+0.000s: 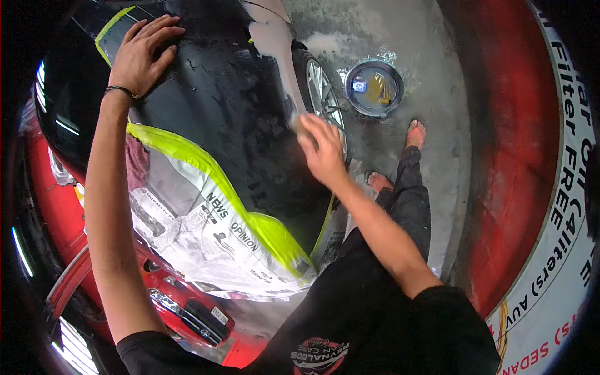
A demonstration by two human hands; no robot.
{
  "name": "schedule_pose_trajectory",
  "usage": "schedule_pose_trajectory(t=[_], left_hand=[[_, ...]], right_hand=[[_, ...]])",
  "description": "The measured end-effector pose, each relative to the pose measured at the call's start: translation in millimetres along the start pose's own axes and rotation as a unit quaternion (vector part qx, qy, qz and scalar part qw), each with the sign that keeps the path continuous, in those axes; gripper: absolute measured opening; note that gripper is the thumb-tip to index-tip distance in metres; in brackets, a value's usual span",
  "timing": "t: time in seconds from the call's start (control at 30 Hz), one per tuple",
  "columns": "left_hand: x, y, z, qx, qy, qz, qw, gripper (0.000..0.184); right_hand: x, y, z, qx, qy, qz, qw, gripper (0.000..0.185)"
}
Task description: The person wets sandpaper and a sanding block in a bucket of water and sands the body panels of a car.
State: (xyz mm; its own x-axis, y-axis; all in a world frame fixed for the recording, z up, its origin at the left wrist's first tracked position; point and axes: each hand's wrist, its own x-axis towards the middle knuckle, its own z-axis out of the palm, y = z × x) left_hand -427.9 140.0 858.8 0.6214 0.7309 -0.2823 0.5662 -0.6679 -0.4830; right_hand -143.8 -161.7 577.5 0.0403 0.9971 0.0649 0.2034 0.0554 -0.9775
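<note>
Panel [215, 106], one, black: spread across the middle of the scene, its right edge bordered at the far end by a patch of pale primer [275, 47]. Left hand [142, 59]: laid palm down on the far left of the panel, fingers extended, nothing held in the grip. Right hand [323, 149]: placed at the panel's right edge, near the wheel [320, 84]; the grip is narrowed on a small pad [295, 121] (blurred, so its make cannot be told). Whether the panel is touched by the pad cannot be told either. Tape [181, 149], yellow-green: run along the near left border, by which printed newspaper [212, 234] is held. Basin [397, 99], round: stood on the floor [431, 81] right of the wheel, small items contained. Red car [194, 306]: parked at near left.
</note>
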Motion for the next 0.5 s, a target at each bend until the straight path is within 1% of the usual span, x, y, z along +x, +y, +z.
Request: schedule_pose_trajectory(t=[0.03, 0.1, 0.23, 0.27, 0.3, 0.37, 0.4, 0.5], left_hand=[[-1, 1, 2, -0.001, -0.001, 0.003, 1.0, 0.043], [1, -2, 3, 0.0, 0.004, 0.003, 1.0, 0.043], [2, 3, -3, -0.008, -0.013, -0.005, 1.0, 0.044], [3, 4, -3, -0.008, -0.011, -0.004, 1.0, 0.044], [3, 4, -4, -0.007, -0.01, -0.003, 1.0, 0.044], [1, 2, -1, -0.006, -0.004, -0.001, 1.0, 0.045], [1, 1, 1, -0.004, 0.0, 0.0, 1.0, 0.045], [2, 1, -2, -0.01, -0.005, 0.001, 1.0, 0.045]], right_hand=[[10, 6, 2, 0.016, -0.001, -0.006, 1.0, 0.048], [-3, 4, -3, 0.001, -0.012, 0.011, 1.0, 0.047], [-75, 3, -17, -0.041, -0.021, 0.044, 0.998, 0.045], [-78, 6, -15, -0.039, -0.022, 0.048, 0.998, 0.045], [-69, 7, -12, -0.031, -0.011, 0.037, 0.999, 0.045], [-21, 12, -3, -0.013, 0.01, 0.012, 1.0, 0.044], [10, 8, -3, -0.022, 0.004, 0.005, 1.0, 0.044], [44, 15, 4, -0.029, 0.007, -0.013, 0.999, 0.044]])
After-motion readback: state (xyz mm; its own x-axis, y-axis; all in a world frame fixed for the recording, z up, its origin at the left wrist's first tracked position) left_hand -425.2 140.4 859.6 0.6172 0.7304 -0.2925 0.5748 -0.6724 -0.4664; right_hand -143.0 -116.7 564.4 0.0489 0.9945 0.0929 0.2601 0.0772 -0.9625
